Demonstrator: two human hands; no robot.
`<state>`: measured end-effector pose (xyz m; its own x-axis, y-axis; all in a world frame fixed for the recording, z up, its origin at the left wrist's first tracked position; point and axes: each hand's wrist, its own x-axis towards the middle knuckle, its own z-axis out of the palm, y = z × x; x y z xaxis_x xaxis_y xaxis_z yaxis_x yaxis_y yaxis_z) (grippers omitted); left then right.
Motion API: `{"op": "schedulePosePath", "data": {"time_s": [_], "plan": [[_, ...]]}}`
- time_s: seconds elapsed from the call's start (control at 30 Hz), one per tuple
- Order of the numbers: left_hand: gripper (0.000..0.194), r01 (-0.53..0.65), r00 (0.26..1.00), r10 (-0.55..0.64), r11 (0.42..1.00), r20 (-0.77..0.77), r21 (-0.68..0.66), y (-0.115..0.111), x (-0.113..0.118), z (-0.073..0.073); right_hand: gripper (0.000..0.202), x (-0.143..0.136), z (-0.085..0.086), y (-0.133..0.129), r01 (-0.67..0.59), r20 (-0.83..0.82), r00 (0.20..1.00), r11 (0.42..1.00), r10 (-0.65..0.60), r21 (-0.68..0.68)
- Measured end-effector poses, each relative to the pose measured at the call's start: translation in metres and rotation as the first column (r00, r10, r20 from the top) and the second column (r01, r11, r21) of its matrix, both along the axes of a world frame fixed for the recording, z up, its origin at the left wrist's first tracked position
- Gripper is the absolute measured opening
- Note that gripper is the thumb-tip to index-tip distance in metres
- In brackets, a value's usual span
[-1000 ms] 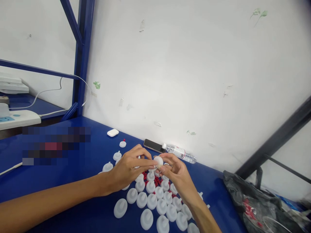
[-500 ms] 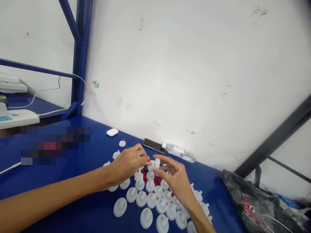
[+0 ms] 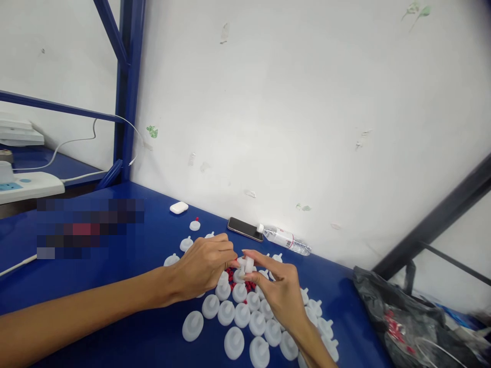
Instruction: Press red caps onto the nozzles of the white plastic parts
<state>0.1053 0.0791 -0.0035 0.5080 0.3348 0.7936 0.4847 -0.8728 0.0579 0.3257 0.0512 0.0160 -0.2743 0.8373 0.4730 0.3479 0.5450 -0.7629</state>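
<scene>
Delicately, a white cap (image 3: pixel 249 264) was pinched in the right hand (image 3: pixel 283 286); just beside it, the left hand (image 3: pixel 207 261) seemingly gripped a red tip (image 3: pixel 235 263). Joining them, apparently underway, next called for straight alignment. Similar caps (image 3: pixel 234 343) lay below the grip.

Workshop, I'd say: blue bench (image 3: pixel 153 225), metal post (image 3: pixel 130 92) at far left corner, scuffed wall (image 3: pixel 276 122) along back edge, matching white pieces (image 3: pixel 241 318) massed on surface.

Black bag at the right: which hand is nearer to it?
Right. The right hand, holding a white piece, is left of the black bag; the left hand is farther left, beyond the right hand.
</scene>
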Motion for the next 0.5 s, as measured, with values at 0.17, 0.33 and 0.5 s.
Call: {"op": "schedulePosePath", "data": {"time_s": [0.17, 0.33, 0.5], "plan": [[0.024, -0.028, 0.999, 0.029, 0.999, -0.03, 0.024, -0.0019, -0.0013, -0.001, 0.028, -0.0004, -0.0035, 0.0007, -0.024, 0.014, 1.0, 0.999, 0.024, -0.047], [0.024, -0.006, 0.998, 0.01, 0.998, -0.068, 0.063, -0.0018, -0.0021, -0.0018, 0.029, -0.0033, -0.0043, -0.0018, -0.036, 0.006, 0.999, 0.997, 0.037, -0.074], [0.026, -0.007, 0.997, 0.011, 0.998, -0.074, 0.06, 0.0012, -0.0034, -0.0059, 0.034, -0.0054, -0.0055, -0.0005, -0.101, -0.055, 0.994, 0.981, 0.093, -0.163]]}}
